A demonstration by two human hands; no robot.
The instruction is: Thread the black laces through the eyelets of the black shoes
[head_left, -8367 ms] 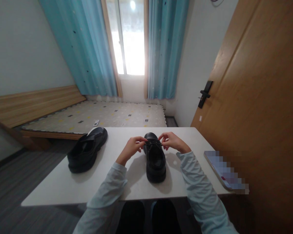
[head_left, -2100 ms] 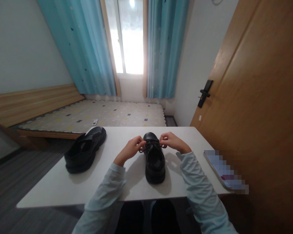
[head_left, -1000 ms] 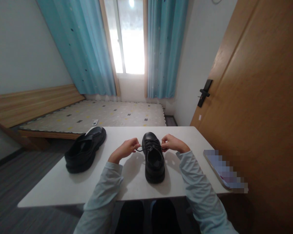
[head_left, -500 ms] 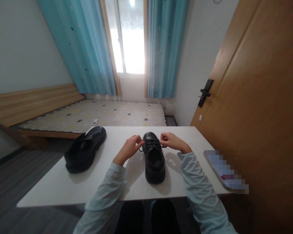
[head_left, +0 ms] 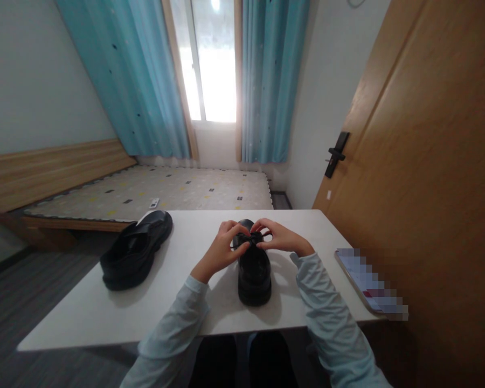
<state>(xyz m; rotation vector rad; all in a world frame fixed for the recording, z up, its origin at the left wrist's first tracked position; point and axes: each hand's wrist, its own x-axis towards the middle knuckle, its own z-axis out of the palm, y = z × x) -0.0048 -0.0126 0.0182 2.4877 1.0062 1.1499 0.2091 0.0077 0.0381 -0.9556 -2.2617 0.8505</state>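
Observation:
A black lace-up shoe (head_left: 254, 283) stands on the white table (head_left: 178, 302), its toe pointing away from me. Over its front, my left hand (head_left: 225, 245) pinches the black shoelace (head_left: 254, 238) from the left side. My right hand (head_left: 277, 236) grips the same lace from the right, with the fingertips of both hands almost meeting at the knot area. Part of the toe and most of the lacing are hidden behind my fingers. A second black shoe (head_left: 135, 250) rests at the table's left, apart from both hands.
A flat tablet-like object (head_left: 364, 280), partly blurred out, lies at the table's right edge near a wooden door (head_left: 420, 161). Beyond the table is a bed with a patterned mattress (head_left: 178, 186), and a small white device (head_left: 154, 203) lies on it.
Both hands have come inward from the two sides of the shoe and now meet over its laces. The shoes have kept their places on the table.

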